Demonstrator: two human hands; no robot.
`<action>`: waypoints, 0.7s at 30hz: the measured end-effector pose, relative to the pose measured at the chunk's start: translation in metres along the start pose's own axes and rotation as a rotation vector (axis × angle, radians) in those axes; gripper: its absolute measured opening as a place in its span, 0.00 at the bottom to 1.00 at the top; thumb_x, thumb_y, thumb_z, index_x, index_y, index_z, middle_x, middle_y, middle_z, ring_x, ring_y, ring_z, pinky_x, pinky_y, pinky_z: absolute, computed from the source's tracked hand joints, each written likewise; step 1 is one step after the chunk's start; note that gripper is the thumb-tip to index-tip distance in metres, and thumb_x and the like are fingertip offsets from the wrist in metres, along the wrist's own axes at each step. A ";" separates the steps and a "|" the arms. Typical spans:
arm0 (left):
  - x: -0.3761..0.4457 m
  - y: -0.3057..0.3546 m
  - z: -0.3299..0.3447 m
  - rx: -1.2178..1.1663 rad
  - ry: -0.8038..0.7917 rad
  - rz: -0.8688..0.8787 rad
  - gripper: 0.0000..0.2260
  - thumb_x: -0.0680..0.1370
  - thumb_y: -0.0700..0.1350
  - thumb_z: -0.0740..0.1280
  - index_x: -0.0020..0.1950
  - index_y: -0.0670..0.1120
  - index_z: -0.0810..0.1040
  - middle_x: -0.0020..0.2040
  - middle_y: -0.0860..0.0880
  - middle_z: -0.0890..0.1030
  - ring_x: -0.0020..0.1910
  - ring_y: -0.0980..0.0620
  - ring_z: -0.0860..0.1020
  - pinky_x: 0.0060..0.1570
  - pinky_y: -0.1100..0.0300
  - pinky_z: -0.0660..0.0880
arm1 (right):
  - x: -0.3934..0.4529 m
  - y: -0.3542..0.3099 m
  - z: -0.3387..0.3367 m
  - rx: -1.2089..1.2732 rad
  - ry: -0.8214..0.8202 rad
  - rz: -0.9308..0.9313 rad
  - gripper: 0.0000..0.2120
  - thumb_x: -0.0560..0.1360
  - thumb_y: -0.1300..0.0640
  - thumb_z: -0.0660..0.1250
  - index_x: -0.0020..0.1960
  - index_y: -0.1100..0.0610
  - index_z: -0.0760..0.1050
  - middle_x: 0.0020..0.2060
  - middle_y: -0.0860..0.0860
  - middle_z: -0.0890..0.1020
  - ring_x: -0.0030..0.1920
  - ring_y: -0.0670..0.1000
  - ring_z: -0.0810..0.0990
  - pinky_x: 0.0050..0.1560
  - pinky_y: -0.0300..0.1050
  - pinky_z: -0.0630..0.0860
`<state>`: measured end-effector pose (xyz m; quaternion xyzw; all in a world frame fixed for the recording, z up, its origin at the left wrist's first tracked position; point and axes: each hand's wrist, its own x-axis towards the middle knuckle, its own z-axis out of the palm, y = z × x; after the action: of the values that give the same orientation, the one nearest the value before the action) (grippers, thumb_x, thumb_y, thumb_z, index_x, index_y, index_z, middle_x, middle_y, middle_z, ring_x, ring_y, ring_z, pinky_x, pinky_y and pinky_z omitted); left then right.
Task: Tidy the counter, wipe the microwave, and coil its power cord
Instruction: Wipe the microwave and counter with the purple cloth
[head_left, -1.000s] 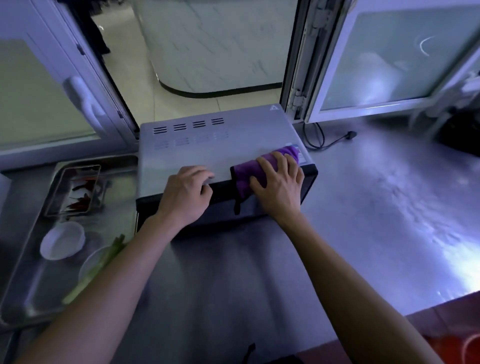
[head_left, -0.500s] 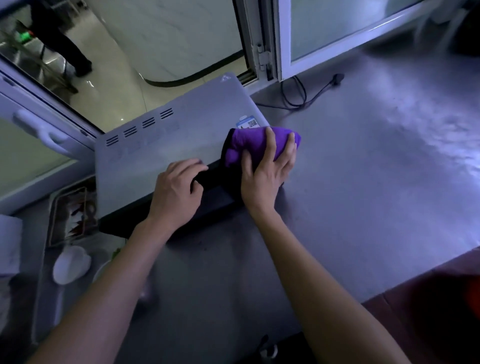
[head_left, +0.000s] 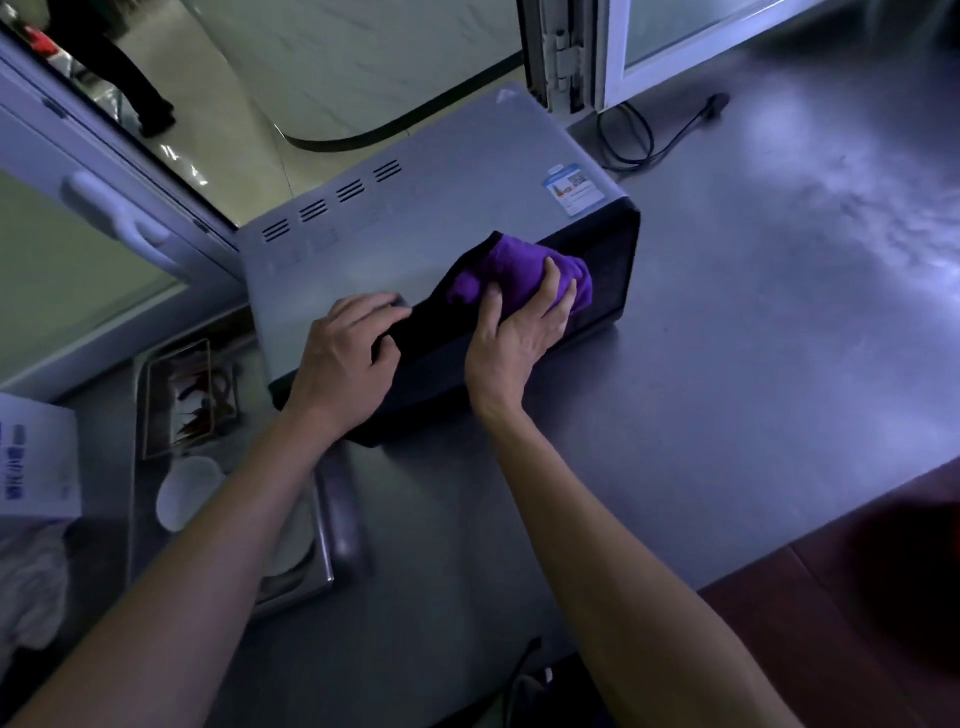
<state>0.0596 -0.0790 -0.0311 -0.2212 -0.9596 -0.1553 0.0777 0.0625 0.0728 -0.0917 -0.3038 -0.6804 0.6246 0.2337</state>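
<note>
Fingers (head_left: 371, 312) of left hand (head_left: 345, 364) curl over the microwave's (head_left: 415, 249) top front edge, bracing it, thumb hidden. Left forearm comes up from lower left, wrist straight. Right hand (head_left: 519, 332) has fingers bent around a bunched purple cloth (head_left: 519, 275), pressing it on the upper front face of the microwave near its right end; right forearm comes up from lower right, wrist tipped slightly inward.

Far left: white carton (head_left: 36, 462) with blue print, too blurred to read, crumpled white rag (head_left: 31, 592) below it. Next, a metal tray (head_left: 332, 525) on the tabletop (head_left: 727, 389) holding a smaller tray (head_left: 179, 395) of dark red bits and a white bowl (head_left: 184, 491); the left forearm covers part of it.

Microwave sits mid-frame on the tabletop, grey top with four vent slot groups (head_left: 332, 202) toward the rear, dark front facing the person. Long axis runs diagonally, lower left to upper right. Small blue-and-white sticker (head_left: 574, 189) on top near the right front corner, text unreadable. Small triangle mark (head_left: 505, 95) at the rear right corner.

Right of it, the black power cord (head_left: 631, 137) lies loosely looped on the tabletop behind the microwave's right end, plug (head_left: 718, 102) pointing up-right, near the white window frame (head_left: 605, 57).

Top left, a person's dark legs (head_left: 117, 67) stand on the floor beyond the open window.
</note>
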 end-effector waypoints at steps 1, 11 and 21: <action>-0.008 -0.013 -0.005 0.004 0.012 -0.005 0.16 0.76 0.33 0.66 0.62 0.41 0.82 0.64 0.45 0.80 0.63 0.45 0.75 0.63 0.46 0.73 | -0.015 0.001 0.009 0.012 -0.012 0.001 0.30 0.79 0.53 0.66 0.77 0.56 0.59 0.78 0.61 0.53 0.77 0.61 0.53 0.77 0.56 0.51; -0.065 -0.111 -0.043 -0.002 0.013 0.008 0.17 0.76 0.34 0.63 0.61 0.45 0.82 0.62 0.48 0.80 0.63 0.49 0.75 0.67 0.55 0.70 | -0.147 0.020 0.093 0.048 -0.067 0.080 0.32 0.80 0.54 0.64 0.79 0.59 0.54 0.78 0.63 0.51 0.78 0.61 0.49 0.78 0.53 0.46; -0.060 -0.112 -0.044 0.023 -0.062 0.155 0.16 0.79 0.40 0.60 0.64 0.44 0.80 0.65 0.48 0.78 0.65 0.50 0.74 0.68 0.50 0.70 | -0.200 0.041 0.129 0.054 -0.140 0.064 0.34 0.81 0.43 0.50 0.80 0.52 0.39 0.80 0.58 0.39 0.80 0.55 0.39 0.78 0.50 0.39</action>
<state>0.0666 -0.2132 -0.0326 -0.2985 -0.9433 -0.1308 0.0624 0.1191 -0.1580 -0.1340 -0.2749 -0.6679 0.6695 0.1736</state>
